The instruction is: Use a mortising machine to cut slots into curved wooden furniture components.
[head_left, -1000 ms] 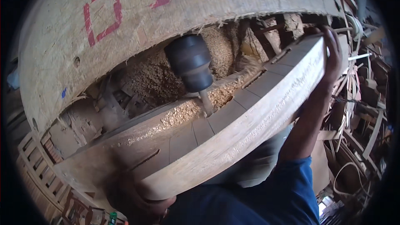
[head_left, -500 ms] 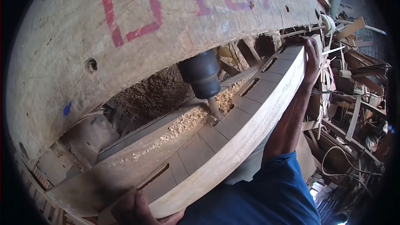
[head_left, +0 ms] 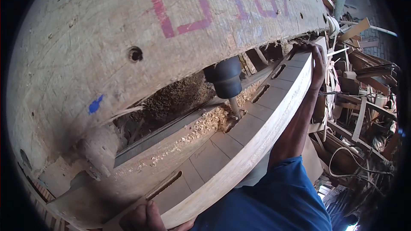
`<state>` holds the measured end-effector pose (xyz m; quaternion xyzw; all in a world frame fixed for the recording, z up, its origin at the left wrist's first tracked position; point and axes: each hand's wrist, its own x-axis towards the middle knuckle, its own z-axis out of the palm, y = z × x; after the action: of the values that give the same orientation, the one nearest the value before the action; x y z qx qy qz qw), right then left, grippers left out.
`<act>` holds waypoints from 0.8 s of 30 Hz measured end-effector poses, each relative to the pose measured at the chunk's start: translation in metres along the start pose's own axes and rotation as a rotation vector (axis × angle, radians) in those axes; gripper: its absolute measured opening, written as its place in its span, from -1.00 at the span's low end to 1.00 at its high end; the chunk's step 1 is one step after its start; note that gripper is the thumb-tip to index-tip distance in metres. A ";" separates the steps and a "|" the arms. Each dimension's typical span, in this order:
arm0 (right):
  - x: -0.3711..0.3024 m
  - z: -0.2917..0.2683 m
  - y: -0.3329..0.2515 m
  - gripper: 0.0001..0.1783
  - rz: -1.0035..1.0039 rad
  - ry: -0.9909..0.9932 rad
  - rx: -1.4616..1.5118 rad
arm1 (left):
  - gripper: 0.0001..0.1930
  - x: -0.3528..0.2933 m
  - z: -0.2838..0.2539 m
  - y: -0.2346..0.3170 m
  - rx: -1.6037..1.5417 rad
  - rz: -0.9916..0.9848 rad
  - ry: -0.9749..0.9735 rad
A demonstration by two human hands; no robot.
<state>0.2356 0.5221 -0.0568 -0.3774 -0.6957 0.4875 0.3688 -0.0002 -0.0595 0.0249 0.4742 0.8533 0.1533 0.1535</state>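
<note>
- Looming over the upper left is one big weathered wooden guard board [head_left: 107, 47], curved by the lens, with red painted marks, one blue paint spot and one round hole in its face.
- At the lower edge, the left hand [head_left: 143, 218] has its fingers curled over the near end of one long curved wooden rail [head_left: 257, 132]; how tightly they close I cannot tell.
- That rail runs diagonally from lower left to upper right, lying on the machine bed below the board, and is built of several glued segments.
- Three slot mortises show in its top face: one near the left hand, two near the far end.
- One dark cylindrical spindle [head_left: 225, 79] hangs at centre, its single cutter bit [head_left: 234, 107] meeting the rail's inner edge.
- Pale wood shavings [head_left: 201, 126] lie heaped beside the bit.
- At upper right, the right hand [head_left: 317, 62] wraps its fingers over the rail's far end, gripping it.
- Scrap wood [head_left: 364, 85] is piled at far right.
</note>
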 end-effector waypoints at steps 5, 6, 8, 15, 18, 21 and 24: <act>-0.013 0.004 -0.002 -0.70 0.025 -0.025 0.095 | 0.02 0.004 -0.001 -0.009 0.035 0.071 0.066; -0.015 0.004 -0.003 -0.69 0.010 -0.035 0.090 | 0.00 0.005 -0.001 -0.009 0.025 0.076 0.063; -0.019 0.006 -0.005 -0.68 0.001 -0.038 0.088 | -0.04 0.004 0.000 -0.010 0.002 0.086 0.054; -0.019 0.003 -0.008 -0.68 -0.002 -0.034 0.093 | -0.03 0.008 -0.004 -0.019 0.015 0.053 0.029; -0.028 0.005 -0.008 -0.69 0.011 -0.029 0.156 | -0.03 0.006 -0.005 -0.030 0.031 0.071 0.019; -0.040 0.009 -0.010 -0.71 -0.011 -0.008 0.127 | -0.02 0.004 -0.004 -0.035 0.048 0.088 0.011; -0.047 0.012 -0.010 -0.72 0.006 0.038 0.169 | -0.02 0.008 -0.003 -0.035 0.058 0.112 0.012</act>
<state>0.2440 0.4728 -0.0568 -0.3563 -0.6438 0.5382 0.4110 -0.0323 -0.0703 0.0129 0.5244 0.8305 0.1397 0.1260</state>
